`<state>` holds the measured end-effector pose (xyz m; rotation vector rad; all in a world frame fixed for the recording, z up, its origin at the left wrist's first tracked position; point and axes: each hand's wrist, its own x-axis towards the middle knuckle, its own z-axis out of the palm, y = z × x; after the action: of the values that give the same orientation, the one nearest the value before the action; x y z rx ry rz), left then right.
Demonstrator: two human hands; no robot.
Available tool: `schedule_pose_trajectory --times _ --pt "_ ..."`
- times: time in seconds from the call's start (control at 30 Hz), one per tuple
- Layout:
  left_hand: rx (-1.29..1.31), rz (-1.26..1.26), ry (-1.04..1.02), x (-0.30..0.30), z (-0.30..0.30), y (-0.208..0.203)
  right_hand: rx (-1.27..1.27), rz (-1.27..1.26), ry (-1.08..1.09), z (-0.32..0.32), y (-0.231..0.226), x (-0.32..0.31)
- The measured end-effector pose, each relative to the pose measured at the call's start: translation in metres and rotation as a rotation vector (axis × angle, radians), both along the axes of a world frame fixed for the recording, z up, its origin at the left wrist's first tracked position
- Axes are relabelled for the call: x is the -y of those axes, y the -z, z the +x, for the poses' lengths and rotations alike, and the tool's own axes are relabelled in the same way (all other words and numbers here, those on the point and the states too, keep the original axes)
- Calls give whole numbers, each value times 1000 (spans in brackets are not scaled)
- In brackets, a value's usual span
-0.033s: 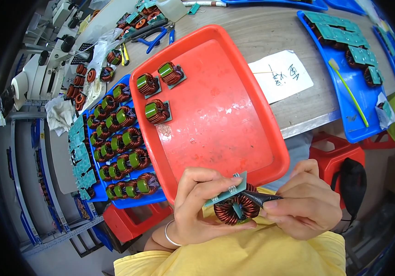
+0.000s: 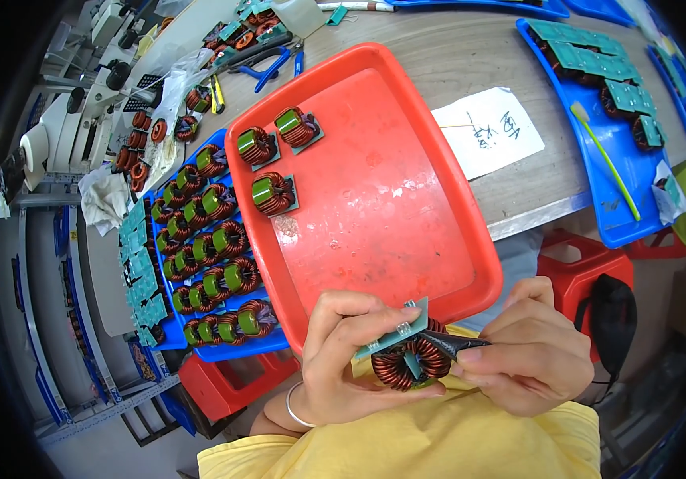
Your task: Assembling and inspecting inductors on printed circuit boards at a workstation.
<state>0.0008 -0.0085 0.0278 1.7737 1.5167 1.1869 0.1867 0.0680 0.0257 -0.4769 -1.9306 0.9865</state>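
Observation:
My left hand (image 2: 339,343) grips a toroidal coil (image 2: 391,370) wound with copper-coloured wire. A small green circuit board (image 2: 389,338) with silvery solder spots is fixed along its upper side, between my thumb and fingers. My right hand (image 2: 538,351) pinches black tweezers (image 2: 456,344), a dark tapering tool whose tip reaches to the windings beside the board. Both hands are above my lap, at the near edge of a red tray (image 2: 470,239). In that tray's far left part stand three similar coils on boards, among them a green-banded coil (image 2: 272,194).
To the left, a blue tray (image 2: 219,349) holds rows of coils next to green boards (image 2: 142,267). Blue-handled pliers (image 2: 267,73) lie behind. On the right are a marked paper sheet (image 2: 490,132), another blue tray (image 2: 598,188) with a yellow-green brush (image 2: 610,168), and a red stool (image 2: 578,275).

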Motion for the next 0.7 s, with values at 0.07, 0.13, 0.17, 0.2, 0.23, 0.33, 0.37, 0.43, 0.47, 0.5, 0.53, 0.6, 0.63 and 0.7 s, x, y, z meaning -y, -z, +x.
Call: schedule_pose_trajectory --times 0.07,0.13,0.17,0.2,0.23,0.33,0.37,0.43,0.47,0.5,0.53,0.6,0.63,0.7 --pt "2 -3 -5 0 0 -1 3 -4 3 0 -1 1" --pt "4 -6 -12 0 0 -2 5 -9 4 -1 -1 2" --pt "-1 -11 -11 0 0 -2 -7 -3 15 -1 1 2" --pt "-5 -16 -10 -1 0 -3 -20 4 27 -1 1 2" --pt "-5 -16 -12 -1 0 -3 -20 4 25 -2 1 2" --pt "-2 -10 -6 -2 -1 -5 -12 14 40 -2 1 2" --pt "-13 -13 -6 -1 -1 -5 -21 22 43 -2 1 2" --pt "-25 -18 -9 -1 -1 -5 -30 29 43 -2 1 3" --pt "-17 -22 -12 -1 -2 -5 -21 26 53 -2 0 3" --pt "-8 -26 -15 -1 -2 -5 -12 23 63 -2 0 3" --pt "-8 -25 -17 -1 -2 -5 -12 23 61 -2 0 4" --pt "-10 -29 -16 -1 -2 -6 -21 33 57 -2 1 4" --pt "-9 -29 -16 -1 -2 -6 -21 33 57 -2 1 4" --pt "-9 -23 -15 -1 -2 -5 -16 27 65 -2 1 4"
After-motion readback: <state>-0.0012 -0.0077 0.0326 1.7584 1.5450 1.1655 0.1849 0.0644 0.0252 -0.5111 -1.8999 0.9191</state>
